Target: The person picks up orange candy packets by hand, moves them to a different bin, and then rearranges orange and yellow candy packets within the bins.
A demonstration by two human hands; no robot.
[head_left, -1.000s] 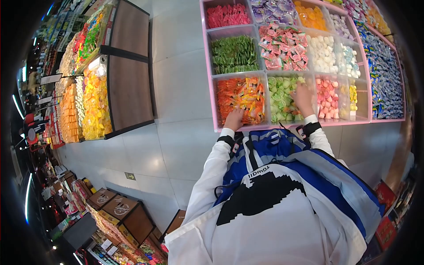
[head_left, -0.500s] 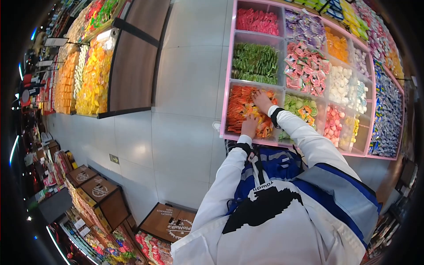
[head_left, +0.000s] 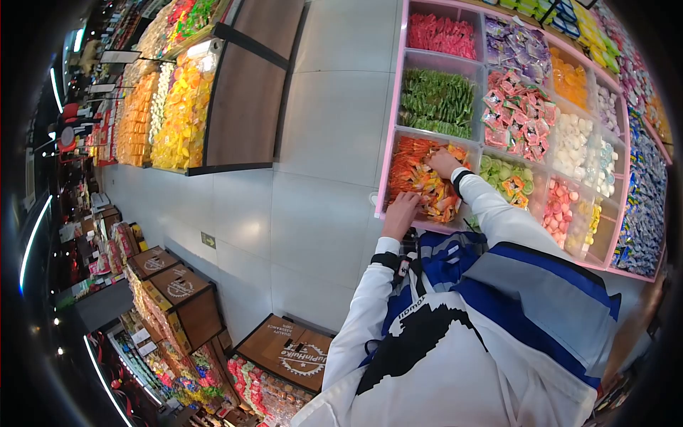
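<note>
Both my hands are at the corner bin (head_left: 404,153) filled with orange-wrapped candies (head_left: 430,185), some in neat rows and others loose. My right hand (head_left: 445,163) reaches over the middle of the bin, fingers bent down and closed on orange candy packets. Nearer to me, at the bin's front left, is my left hand (head_left: 403,213). Its fingers curl down among the wrappers, and what they pinch is too small to make out. Green-wrapped candies (head_left: 437,103) fill the compartment behind, and green round candies with a few orange packets (head_left: 506,178) lie to the right.
A pink-edged display (head_left: 390,135) holds several clear compartments of sweets, among them watermelon-print packets (head_left: 518,117) and pink candies (head_left: 560,203). Across the tiled floor (head_left: 331,142) stands another candy stand (head_left: 245,107). Brown cartons (head_left: 288,349) are at lower left.
The view has shifted, so the display appears farther right. My left hand has drawn back toward the bin's front edge. My right hand stays over the orange candies.
</note>
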